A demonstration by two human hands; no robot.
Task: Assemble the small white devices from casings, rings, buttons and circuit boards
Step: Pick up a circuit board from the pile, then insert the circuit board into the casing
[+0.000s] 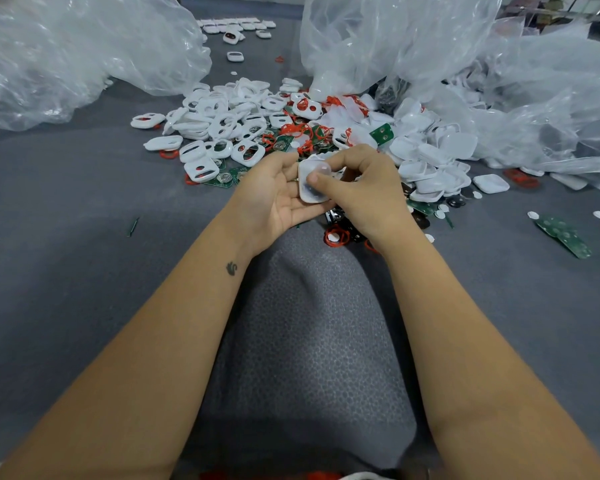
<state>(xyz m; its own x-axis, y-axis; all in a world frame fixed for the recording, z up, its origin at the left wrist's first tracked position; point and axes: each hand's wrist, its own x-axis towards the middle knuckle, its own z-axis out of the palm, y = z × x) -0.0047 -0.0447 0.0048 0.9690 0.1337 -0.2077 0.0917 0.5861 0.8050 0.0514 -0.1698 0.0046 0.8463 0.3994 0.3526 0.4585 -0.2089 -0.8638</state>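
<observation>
At the centre of the frame we cradle a white casing (pixel 313 183) in the curled fingers of our left hand (pixel 274 192) while our right hand (pixel 355 188) pinches its top, thumb pressing the face; uneven pressure could skew the fit or drop it into the parts pile (pixel 257 126) behind.

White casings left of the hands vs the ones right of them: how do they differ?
The left-pile casings have cut-out openings; the right-pile casings are solid, closed shells. The left-pile casings lie mixed with red rings, while the right-pile casings spill from a clear plastic bag. Both are white, rounded squares heaped loose.
</observation>
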